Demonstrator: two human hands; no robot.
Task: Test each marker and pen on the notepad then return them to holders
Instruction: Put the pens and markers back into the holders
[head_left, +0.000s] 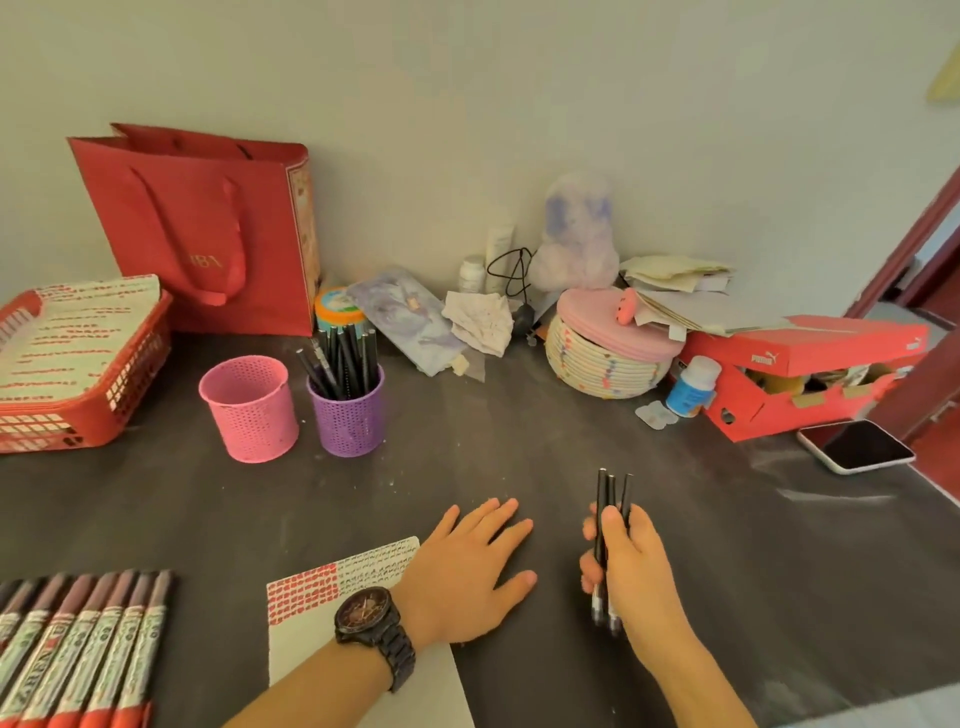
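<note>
Right hand (632, 566): fingers curled round a bundle of three slim black pens (601, 491), upper ends pointing away, silvery lower ends showing below the palm, middles hidden in the grasp. Left hand (467, 566): released, lying flat with straight, spread fingers on the dark matt worktop (519, 441). Its wrist bears a dark link-strap watch (371, 631) and covers part of the notepad (311, 644), a pale sheet with rows of red and black marks along its far edge. Lower left: a row of markers (88, 644) with printed barrels and red near ends, cut off by the frame. Farther back: a pink perforated cylindrical holder (249, 410), its inside not visible, just beside a purple one (349, 421) crowded with dark pens (343, 353).
</note>
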